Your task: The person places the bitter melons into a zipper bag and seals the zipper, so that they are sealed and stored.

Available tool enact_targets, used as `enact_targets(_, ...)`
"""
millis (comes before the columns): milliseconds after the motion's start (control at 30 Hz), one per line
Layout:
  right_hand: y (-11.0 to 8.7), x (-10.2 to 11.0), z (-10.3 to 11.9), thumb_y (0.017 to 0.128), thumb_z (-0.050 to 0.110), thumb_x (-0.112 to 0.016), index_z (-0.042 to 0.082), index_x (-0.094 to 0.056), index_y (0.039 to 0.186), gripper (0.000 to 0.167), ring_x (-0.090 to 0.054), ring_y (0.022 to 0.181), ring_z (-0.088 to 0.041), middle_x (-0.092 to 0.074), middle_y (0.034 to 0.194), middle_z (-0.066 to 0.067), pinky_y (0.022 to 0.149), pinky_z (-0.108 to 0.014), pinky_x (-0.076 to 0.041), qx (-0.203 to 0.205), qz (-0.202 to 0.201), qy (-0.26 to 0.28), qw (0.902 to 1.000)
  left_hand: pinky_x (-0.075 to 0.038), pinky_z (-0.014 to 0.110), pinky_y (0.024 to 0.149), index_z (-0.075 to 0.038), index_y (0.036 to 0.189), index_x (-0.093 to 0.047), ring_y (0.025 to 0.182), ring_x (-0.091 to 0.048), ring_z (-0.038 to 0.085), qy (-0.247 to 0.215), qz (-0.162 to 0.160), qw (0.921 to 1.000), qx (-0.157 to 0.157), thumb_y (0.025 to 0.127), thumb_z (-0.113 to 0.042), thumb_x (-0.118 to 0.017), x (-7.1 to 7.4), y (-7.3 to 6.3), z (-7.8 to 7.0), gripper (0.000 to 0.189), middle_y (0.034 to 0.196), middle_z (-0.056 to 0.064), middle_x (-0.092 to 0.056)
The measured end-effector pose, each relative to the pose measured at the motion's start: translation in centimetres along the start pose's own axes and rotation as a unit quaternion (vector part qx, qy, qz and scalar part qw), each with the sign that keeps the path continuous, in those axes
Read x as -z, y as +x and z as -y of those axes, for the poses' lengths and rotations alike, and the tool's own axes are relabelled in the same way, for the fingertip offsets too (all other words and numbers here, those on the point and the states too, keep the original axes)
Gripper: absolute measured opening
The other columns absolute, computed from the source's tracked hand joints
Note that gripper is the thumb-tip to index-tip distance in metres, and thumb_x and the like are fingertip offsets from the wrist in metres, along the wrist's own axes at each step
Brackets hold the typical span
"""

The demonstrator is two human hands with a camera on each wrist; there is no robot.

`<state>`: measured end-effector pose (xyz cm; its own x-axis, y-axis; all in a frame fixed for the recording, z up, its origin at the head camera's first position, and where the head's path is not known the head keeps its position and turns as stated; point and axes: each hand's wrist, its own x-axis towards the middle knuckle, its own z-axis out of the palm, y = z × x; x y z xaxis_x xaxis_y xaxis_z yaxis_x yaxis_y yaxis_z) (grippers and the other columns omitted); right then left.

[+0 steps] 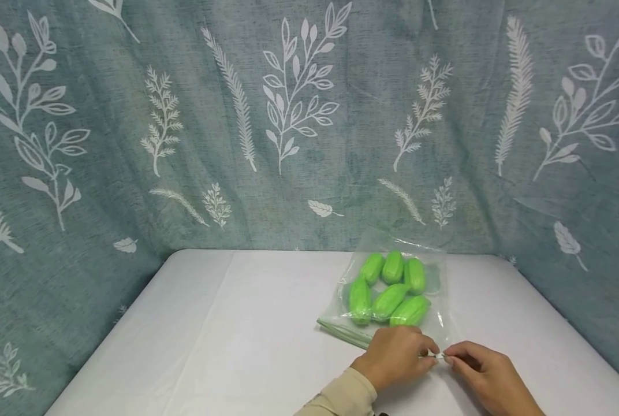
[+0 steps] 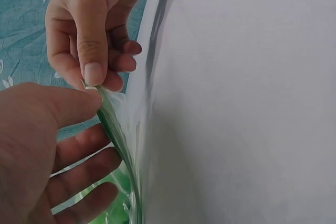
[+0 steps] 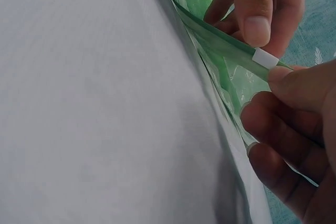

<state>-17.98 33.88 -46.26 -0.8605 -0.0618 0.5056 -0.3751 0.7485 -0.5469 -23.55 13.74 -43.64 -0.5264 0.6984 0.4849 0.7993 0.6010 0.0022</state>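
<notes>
A clear slider zip bag (image 1: 436, 315) lies toward the table's right side, with several bright green, ridged, cucumber-like vegetables (image 1: 360, 301) inside. Its green zip strip (image 3: 226, 40) runs along the edge nearest the person. At the strip's right end sits a white slider (image 3: 266, 57). My left hand (image 1: 399, 357) pinches the strip right at the slider, thumb on top. Close beside it, my right hand (image 1: 483, 372) pinches the strip's end corner between thumb and forefinger. In the left wrist view the thumbs nearly meet and hide most of the slider.
A white cloth covers the table (image 1: 226, 335), which extends left of the bag. Behind it and at both sides hangs a blue-green curtain (image 1: 195, 144) with white leaf prints. The bag's far edge lies against the back curtain.
</notes>
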Motion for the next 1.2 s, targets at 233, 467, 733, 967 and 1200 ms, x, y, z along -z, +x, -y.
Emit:
enact_targets(233,0.09,0.03,0.21,0.087,0.005,-0.077,0.022,-0.073,0.088,0.017,-0.060,0.072,0.000,-0.071,0.083,0.005,0.064,-0.012,-0.046,-0.006,-0.001,0.001,1.0000,-0.032,0.008,0.052,-0.040,0.099,-0.079,0.070,-0.050,-0.015,-0.024,0.014,0.9996,0.005,0.087,-0.042,-0.076,-0.14,0.37,0.28,0.013,0.080,-0.028,-0.066)
enact_targets(467,0.06,0.07,0.17,0.085,0.003,-0.077,0.023,-0.072,0.089,0.021,-0.060,0.072,0.000,-0.069,0.083,0.008,0.063,-0.013,-0.046,-0.002,-0.008,0.000,1.0000,-0.032,0.009,0.052,-0.042,0.097,-0.079,0.069,-0.050,-0.016,-0.020,0.009,0.9997,0.011,0.087,-0.045,-0.075,-0.49,0.60,0.21,0.011,0.080,-0.030,-0.066)
enact_targets(733,0.12,-0.05,0.03,0.077,-0.006,-0.081,0.024,-0.071,0.088,0.033,-0.060,0.069,0.000,-0.065,0.092,0.008,0.061,-0.012,-0.046,0.046,-0.039,0.003,0.9982,-0.030,0.011,0.050,-0.043,0.094,-0.077,0.065,-0.046,-0.015,-0.004,0.006,0.9999,0.016,0.088,-0.046,-0.074,-0.71,0.71,0.23,0.007,0.075,-0.029,-0.061)
enact_targets(967,0.12,0.03,0.22,0.081,-0.002,-0.079,0.021,-0.076,0.095,0.027,-0.064,0.078,0.000,-0.073,0.094,0.006,0.064,-0.012,-0.049,0.033,-0.021,0.000,0.9992,-0.028,0.011,0.048,-0.042,0.095,-0.078,0.064,-0.048,-0.013,0.007,-0.007,0.9999,0.008,0.089,-0.045,-0.073,-0.70,0.53,0.13,0.008,0.077,-0.026,-0.062)
enact_targets(1200,0.19,0.13,0.43,0.084,0.003,-0.078,0.027,-0.075,0.094,0.026,-0.066,0.085,0.000,-0.072,0.092,0.013,0.069,-0.010,-0.049,-0.005,-0.004,-0.010,0.9999,-0.027,0.012,0.046,-0.043,0.092,-0.078,0.062,-0.052,-0.009,0.054,-0.043,0.9974,-0.019,0.087,-0.045,-0.075,-0.74,0.20,0.24,0.007,0.073,-0.025,-0.057)
